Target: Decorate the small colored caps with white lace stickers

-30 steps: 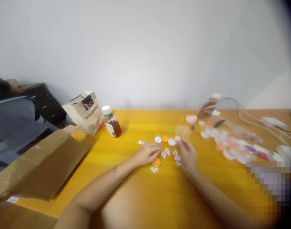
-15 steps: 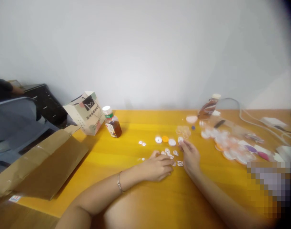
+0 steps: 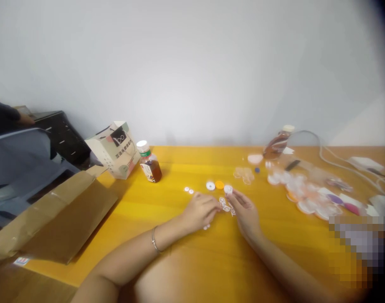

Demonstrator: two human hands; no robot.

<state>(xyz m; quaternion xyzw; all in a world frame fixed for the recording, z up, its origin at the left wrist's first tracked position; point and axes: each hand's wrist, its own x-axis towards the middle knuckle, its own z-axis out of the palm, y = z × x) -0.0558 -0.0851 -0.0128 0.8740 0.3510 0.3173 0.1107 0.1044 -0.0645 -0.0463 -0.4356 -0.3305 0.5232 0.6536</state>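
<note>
My right hand (image 3: 248,215) is closed, thumb and fingers pinched on a small white piece at the near edge of a white disc (image 3: 227,188). That disc ends a short row with an orange disc (image 3: 219,185) and another white disc (image 3: 210,185). My left hand (image 3: 199,212) has its fingers bent together, the tips beside several white lattice cutouts (image 3: 224,205) lying on the table between the hands. What those fingertips hold, if anything, is too small to make out. Two small white rounds (image 3: 189,190) lie beyond my left hand.
On the yellow table (image 3: 167,202) a drink bottle (image 3: 150,166) and a paper bag (image 3: 121,153) stand at left, near an open cardboard box (image 3: 69,219). At right are clear round cases (image 3: 306,193), another bottle (image 3: 277,145) and cables (image 3: 320,155). Another person's hand (image 3: 25,119) shows far left.
My right hand has moved left with the small white piece, up to the white disc. My left hand has drawn back slightly left, its fingers now bent beside the cutouts.
</note>
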